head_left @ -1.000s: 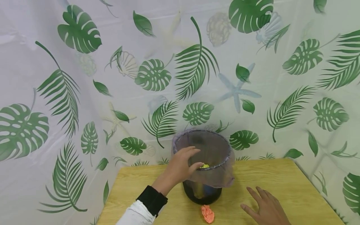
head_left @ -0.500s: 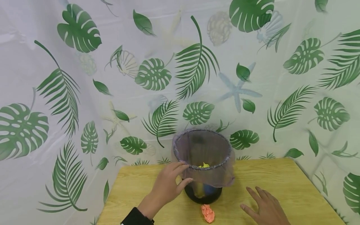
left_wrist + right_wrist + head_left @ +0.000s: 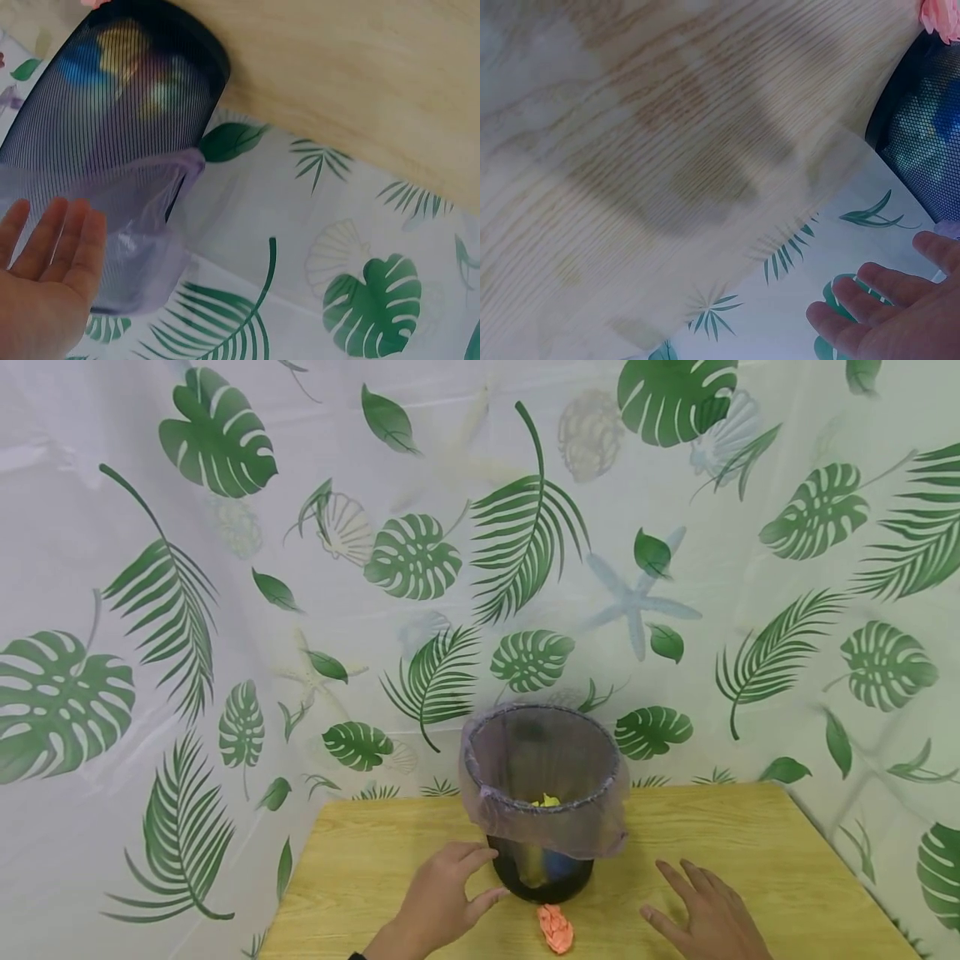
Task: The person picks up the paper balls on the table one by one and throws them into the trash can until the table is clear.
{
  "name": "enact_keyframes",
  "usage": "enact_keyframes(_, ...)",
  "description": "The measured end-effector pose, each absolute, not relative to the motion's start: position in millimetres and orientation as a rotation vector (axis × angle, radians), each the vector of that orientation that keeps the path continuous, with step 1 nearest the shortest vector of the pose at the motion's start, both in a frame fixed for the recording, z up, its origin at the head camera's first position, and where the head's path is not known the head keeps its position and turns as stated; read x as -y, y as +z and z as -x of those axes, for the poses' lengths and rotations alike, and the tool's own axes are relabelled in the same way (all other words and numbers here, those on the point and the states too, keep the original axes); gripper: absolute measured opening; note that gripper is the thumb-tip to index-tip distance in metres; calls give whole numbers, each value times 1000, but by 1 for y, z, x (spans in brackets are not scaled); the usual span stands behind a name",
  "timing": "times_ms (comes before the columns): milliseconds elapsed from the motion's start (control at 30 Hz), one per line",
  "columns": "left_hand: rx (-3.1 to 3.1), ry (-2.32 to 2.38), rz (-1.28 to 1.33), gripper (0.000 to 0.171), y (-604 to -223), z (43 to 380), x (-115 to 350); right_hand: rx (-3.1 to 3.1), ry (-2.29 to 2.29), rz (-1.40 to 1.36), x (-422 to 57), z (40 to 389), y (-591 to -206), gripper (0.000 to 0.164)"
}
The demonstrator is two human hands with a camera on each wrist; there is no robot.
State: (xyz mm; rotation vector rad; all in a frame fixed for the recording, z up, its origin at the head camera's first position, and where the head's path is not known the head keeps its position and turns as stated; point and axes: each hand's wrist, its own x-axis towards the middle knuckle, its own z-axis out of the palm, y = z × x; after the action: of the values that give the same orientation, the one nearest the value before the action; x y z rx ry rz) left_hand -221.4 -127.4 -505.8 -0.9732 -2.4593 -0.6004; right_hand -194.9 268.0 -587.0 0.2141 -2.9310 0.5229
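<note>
A black mesh wastebasket (image 3: 551, 893) stands near the back of the table, lined with a sheer purple bag (image 3: 585, 831) folded over its rim. Inside it lies something yellow (image 3: 550, 800), and through the mesh in the left wrist view show blue (image 3: 81, 69) and yellow crumpled pieces. A crumpled orange paper ball (image 3: 555, 929) rests on the table just in front of the basket. My left hand (image 3: 446, 893) is beside the basket's lower left, fingers relaxed and holding nothing. My right hand (image 3: 705, 910) is spread to the right of the paper ball, also holding nothing.
The wooden table (image 3: 750, 827) has its back edge against a white curtain (image 3: 450, 435) printed with green leaves, shells and starfish. The curtain also runs along the left and right sides.
My left hand has moved from over the basket's opening, down and toward me, to beside its lower left. The right hand and the orange paper ball have stayed put.
</note>
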Motion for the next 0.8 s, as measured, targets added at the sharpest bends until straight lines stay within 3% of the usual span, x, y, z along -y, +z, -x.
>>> enact_keyframes(433,3003,-686,1089,61,-546,212,116,2949,523,-201,-269,192,-591,81)
enact_keyframes(800,3152,-548,1180,50,-590,208,99,2939,534,-182,-268,189,-592,81)
